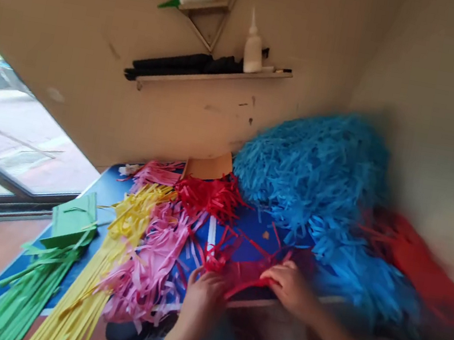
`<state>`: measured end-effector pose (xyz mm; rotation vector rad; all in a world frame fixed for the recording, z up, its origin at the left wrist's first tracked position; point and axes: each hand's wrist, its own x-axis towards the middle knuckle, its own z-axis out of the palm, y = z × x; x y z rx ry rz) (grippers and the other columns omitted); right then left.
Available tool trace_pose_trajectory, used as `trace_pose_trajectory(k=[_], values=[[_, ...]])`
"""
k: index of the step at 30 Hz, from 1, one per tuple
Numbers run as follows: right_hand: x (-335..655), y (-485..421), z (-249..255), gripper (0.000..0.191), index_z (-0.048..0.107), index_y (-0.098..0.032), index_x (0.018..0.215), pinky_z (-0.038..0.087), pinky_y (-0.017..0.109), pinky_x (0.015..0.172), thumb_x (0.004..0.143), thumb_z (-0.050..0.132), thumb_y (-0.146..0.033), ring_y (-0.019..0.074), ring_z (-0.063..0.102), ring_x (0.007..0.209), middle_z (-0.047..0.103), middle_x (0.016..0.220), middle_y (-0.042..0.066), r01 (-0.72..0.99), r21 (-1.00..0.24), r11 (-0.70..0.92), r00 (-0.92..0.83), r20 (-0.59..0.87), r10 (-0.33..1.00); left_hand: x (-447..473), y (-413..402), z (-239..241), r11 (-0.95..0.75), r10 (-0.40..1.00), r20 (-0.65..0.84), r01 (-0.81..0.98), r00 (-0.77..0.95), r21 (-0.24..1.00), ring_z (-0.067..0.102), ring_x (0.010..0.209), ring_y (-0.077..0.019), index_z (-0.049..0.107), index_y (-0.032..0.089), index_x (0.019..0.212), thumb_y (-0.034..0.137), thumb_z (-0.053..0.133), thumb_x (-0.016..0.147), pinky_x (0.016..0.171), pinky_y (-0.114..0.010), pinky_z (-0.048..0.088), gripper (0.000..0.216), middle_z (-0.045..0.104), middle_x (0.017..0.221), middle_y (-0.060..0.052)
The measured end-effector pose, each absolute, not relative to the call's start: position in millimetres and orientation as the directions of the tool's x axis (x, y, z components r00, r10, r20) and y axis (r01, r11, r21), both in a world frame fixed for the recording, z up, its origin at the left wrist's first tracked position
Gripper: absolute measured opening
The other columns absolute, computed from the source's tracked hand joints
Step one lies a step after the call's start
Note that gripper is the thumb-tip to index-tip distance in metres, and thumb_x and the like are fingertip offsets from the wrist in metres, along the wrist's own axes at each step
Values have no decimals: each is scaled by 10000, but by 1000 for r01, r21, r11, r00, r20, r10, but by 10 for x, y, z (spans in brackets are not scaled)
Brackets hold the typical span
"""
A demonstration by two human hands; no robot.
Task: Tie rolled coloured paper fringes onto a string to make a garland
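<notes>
A strip of red fringed tissue paper [242, 274] stretches between my two hands at the front edge of the blue table. My left hand [206, 291] grips its left end, fingers curled over it. At the other end my right hand [288, 285] pinches the paper between thumb and fingers. Thin red strands trail from the strip across the table. Pink fringed paper [150, 262] lies just left of my left hand. Blue fringed paper [365, 280] spreads to the right of my right hand. Motion blurs both hands somewhat.
Yellow [124, 234] and green paper fringes [44, 273] hang over the table's left side. A red fringe bundle [209, 193] lies behind, near a large blue fringed pile [314, 167] against the wall. A glue bottle [253, 49] stands on a wall shelf [216, 75].
</notes>
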<state>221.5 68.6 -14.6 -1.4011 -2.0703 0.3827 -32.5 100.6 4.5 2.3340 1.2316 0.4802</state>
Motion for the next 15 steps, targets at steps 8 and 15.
trace_pose_trajectory(k=[8,15], values=[[2035,822,-177,272,642,-190,627,332,308,725,882,645,-283,153,622,704,666,658,-6,872,-452,191,-13,368,930,-240,1198,130,-372,918,49,810,394,453,694,949,-255,740,268,874,367,552,910,1037,-532,332,215,781,905,-35],[2008,845,-163,172,683,-209,689,299,329,771,816,762,-294,159,619,768,700,744,-13,881,-458,118,16,279,960,-208,1196,253,-398,916,64,870,397,290,656,973,-274,724,265,840,273,639,829,960,-507,345,86,762,891,-29]])
